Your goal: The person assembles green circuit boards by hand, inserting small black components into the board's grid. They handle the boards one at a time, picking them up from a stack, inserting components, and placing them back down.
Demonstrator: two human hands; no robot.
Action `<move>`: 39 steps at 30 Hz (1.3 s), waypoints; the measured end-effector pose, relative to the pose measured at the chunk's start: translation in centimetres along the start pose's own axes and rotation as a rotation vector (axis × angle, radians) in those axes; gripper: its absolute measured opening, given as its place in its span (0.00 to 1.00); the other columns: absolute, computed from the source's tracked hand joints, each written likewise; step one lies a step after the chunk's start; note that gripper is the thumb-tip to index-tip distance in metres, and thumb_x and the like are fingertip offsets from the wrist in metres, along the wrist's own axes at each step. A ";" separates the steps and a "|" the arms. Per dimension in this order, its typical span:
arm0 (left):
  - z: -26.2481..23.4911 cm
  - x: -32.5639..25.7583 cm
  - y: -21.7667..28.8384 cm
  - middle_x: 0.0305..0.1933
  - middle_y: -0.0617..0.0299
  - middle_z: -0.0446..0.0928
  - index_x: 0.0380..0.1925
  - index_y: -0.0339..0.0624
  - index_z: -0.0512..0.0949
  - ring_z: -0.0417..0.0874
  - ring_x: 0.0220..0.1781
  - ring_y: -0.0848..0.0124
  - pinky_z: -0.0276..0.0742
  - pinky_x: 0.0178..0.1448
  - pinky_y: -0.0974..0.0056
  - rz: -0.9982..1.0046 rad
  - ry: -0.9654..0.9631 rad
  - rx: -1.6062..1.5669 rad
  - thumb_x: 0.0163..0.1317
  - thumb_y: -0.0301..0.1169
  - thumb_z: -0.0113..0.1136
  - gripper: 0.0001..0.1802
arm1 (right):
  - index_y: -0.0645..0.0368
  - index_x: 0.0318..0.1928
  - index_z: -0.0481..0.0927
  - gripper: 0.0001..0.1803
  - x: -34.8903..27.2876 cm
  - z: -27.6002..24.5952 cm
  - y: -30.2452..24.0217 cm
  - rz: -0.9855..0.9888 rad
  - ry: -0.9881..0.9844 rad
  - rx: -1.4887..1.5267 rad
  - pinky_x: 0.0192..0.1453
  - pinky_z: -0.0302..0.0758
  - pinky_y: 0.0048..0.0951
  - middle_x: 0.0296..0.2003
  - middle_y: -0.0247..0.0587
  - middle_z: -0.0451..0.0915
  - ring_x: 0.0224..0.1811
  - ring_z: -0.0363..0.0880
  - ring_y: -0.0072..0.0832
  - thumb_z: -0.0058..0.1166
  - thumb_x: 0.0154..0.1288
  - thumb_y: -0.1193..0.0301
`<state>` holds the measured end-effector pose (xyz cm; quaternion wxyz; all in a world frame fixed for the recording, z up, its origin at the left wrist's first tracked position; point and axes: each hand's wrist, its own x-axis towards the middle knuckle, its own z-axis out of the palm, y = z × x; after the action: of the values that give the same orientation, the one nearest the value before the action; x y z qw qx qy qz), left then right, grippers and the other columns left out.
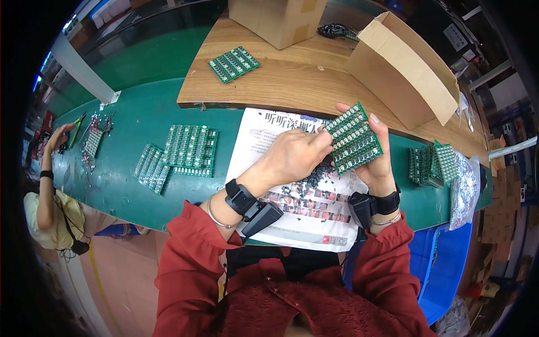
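Note:
A green circuit board (353,139) with rows of small parts is held tilted above a newspaper sheet (252,146). My right hand (379,154) grips it from the right, with the thumb along its edge and other fingers behind it. At the board's left edge, my left hand (295,154) is closed, thumb and fingers pinched together. Whatever lies between those fingertips is hidden. Below the hands, a heap of small black pieces (317,178) spreads over the newspaper.
Stacked boards (191,149) lie left on the green table; more boards (429,164) stand right, beside a clear plastic bag (465,188). On the wooden top are another board (234,64), an open carton (401,70) and a box (275,19). A co-worker's hand (58,136) is far left.

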<state>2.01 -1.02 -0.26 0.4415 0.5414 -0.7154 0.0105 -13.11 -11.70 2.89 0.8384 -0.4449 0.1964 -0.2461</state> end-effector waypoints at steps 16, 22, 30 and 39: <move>0.2 -0.1 0.2 0.20 0.55 0.71 0.30 0.41 0.67 0.74 0.22 0.53 0.70 0.30 0.55 0.122 -0.062 -0.130 0.56 0.25 0.59 0.09 | 0.63 0.65 0.60 0.37 0.2 0.7 0.1 -0.013 -0.018 -0.110 0.53 0.78 0.40 0.46 0.63 0.77 0.47 0.80 0.44 0.34 0.66 0.47; -0.2 0.1 0.5 0.19 0.54 0.71 0.33 0.41 0.68 0.75 0.23 0.53 0.70 0.30 0.54 0.109 -0.043 -0.105 0.57 0.26 0.59 0.09 | 0.63 0.63 0.62 0.36 -0.1 0.8 -0.1 -0.046 0.030 -0.098 0.52 0.77 0.32 0.44 0.55 0.79 0.44 0.81 0.36 0.42 0.65 0.49; 0.0 0.0 0.6 0.19 0.52 0.71 0.34 0.41 0.68 0.75 0.23 0.52 0.70 0.29 0.52 0.033 -0.031 -0.128 0.57 0.27 0.60 0.10 | 0.63 0.64 0.62 0.34 0.0 1.2 0.3 -0.013 -0.035 -0.096 0.52 0.75 0.29 0.43 0.49 0.79 0.44 0.79 0.31 0.43 0.66 0.50; -0.2 0.0 0.4 0.19 0.53 0.72 0.33 0.41 0.69 0.76 0.23 0.53 0.70 0.29 0.53 0.074 -0.017 -0.153 0.57 0.27 0.60 0.09 | 0.62 0.63 0.62 0.34 0.0 1.2 0.3 0.007 -0.030 -0.088 0.52 0.75 0.29 0.43 0.49 0.79 0.44 0.79 0.30 0.43 0.66 0.51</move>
<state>1.77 -0.74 0.01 0.4747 0.4795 -0.7373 -0.0325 -12.40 -10.76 3.28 0.8216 -0.4845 0.1962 -0.2275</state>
